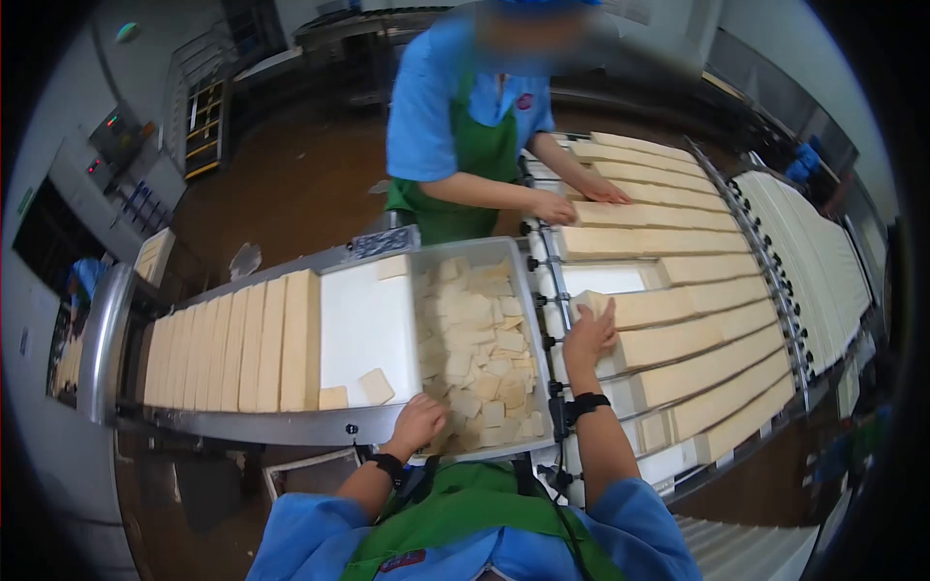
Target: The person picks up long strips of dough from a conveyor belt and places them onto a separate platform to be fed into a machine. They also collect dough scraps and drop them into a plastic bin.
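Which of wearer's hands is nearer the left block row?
Left. Left hand is at a bin corner on the row's side; right hand is farther, beyond the bin, on a block.

You stand in a dimly lit workroom, with a brown, wet-looking floor (291,194) spreading out ahead of you and running off to your left. On that side, a pale grey wall (145,73) carries a metal control box (118,142) with small glowing red lights, and beyond it you have a dark opening (46,237) with a small green sign (26,201) near its upper edge. Farther ahead on your left stands a rack (204,126) with yellow bars. Across the back, you face a long dark bench (373,27). To your right, another pale wall (790,53) rises behind dim equipment.
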Demonstrator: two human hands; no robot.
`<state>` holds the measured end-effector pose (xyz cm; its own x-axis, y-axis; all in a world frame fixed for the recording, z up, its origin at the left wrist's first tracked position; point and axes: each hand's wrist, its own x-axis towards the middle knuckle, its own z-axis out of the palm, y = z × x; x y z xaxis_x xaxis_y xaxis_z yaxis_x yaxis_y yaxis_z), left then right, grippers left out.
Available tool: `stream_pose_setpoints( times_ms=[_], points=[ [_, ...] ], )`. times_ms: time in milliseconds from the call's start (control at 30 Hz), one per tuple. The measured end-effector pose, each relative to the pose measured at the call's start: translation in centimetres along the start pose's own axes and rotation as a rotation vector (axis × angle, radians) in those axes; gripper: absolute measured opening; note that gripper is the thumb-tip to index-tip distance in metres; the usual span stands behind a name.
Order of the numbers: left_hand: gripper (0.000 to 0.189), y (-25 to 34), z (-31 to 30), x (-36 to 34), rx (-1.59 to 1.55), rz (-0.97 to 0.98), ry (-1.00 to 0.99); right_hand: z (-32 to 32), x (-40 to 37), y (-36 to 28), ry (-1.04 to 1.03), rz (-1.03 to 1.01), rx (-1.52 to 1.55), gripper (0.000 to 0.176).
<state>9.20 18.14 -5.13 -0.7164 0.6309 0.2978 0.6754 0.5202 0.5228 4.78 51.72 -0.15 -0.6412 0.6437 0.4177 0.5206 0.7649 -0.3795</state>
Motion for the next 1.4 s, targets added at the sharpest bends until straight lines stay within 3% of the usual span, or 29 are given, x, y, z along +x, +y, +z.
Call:
stream_pose_setpoints(
  times_ms=[400, 533, 633, 733, 967, 1100, 1400],
  points=[
    [0.007, -0.6, 0.5, -0.6, 0.033, 0.006, -0.01, -0.7, -0.1, -1.1, 0.011, 0.038, 0.01, 0.03],
    [0.006, -0.9, 0.7, -0.6, 0.016, 0.005, 0.017, -0.8, 0.0, -1.0, -0.092, 0.027, -0.048, 0.024],
    [0.005, -1.2, 1.0, -0.7, 0.024, 0.021, 0.028, -0.3, -0.2, -0.8, -0.011, -0.072, -0.087, 0.019],
    [0.004, -1.0, 0.9, -0.6, 0.049, 0.053, 0.035, -1.4, -0.3, -1.4, -0.1, -0.09, -0.15, 0.02],
    [0.009, -0.9, 0.5, -0.7, 0.05, 0.0, -0.057, -0.8, -0.4, -0.7, -0.068, -0.106, -0.158, 0.018],
    [0.005, -1.0, 0.8, -0.8, -0.001, 0.065, 0.101, -0.8, -0.3, -0.8, -0.099, -0.114, -0.219, 0.018],
    [0.006, -1.7, 1.3, -1.3, -0.141, 0.055, 0.11, 0.1, 0.4, 0.1, -0.172, -0.097, -0.254, 0.021]
  ],
)
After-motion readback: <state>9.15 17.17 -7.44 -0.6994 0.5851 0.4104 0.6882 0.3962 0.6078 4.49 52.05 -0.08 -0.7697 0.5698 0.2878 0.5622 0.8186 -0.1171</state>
